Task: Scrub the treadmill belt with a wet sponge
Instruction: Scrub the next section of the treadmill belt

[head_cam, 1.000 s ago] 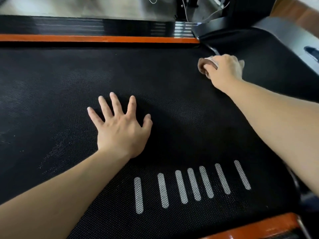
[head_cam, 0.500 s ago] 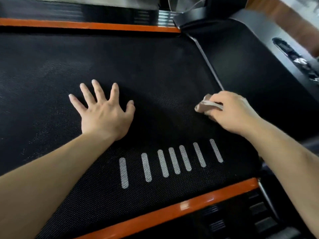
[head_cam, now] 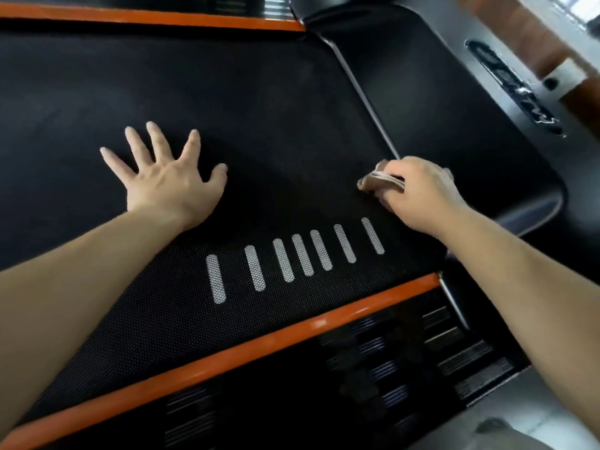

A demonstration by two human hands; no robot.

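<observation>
Moved since a second ago: right hand (head_cam: 422, 193) with sponge (head_cam: 376, 181), drawn back from the far orange rail (head_cam: 162, 17) to a spot just beyond the white stripes (head_cam: 302, 254). Left hand (head_cam: 168, 186) has kept its place on the treadmill belt (head_cam: 259, 92).

Item 1. Right hand: fingers curled over the sponge, gripping it and holding it down on the belt. Knuckles face up; the forearm enters from the lower right.

Item 2. Sponge: brownish-grey, bunched, only its left end showing past the fingers. It touches the belt at the belt's right edge, just beside the seam with the black cover (head_cam: 454, 125).

Item 3. Left hand: flat, palm down, fingers and thumb spread wide on the belt, well to the left of the right hand. It holds nothing.

Item 4. Treadmill belt: black, fine dotted texture, lying under both hands.

Item 5. White stripes: seven short bars printed on the belt, on the near side of both hands, closest to the right wrist.

Item 6. Near orange rail (head_cam: 259, 349): runs along the belt's near edge under both forearms, with a ribbed black footplate (head_cam: 357, 384) beyond it toward the viewer.

Item 7. Black cover: smooth, rounded, to the right of the right hand.
</observation>
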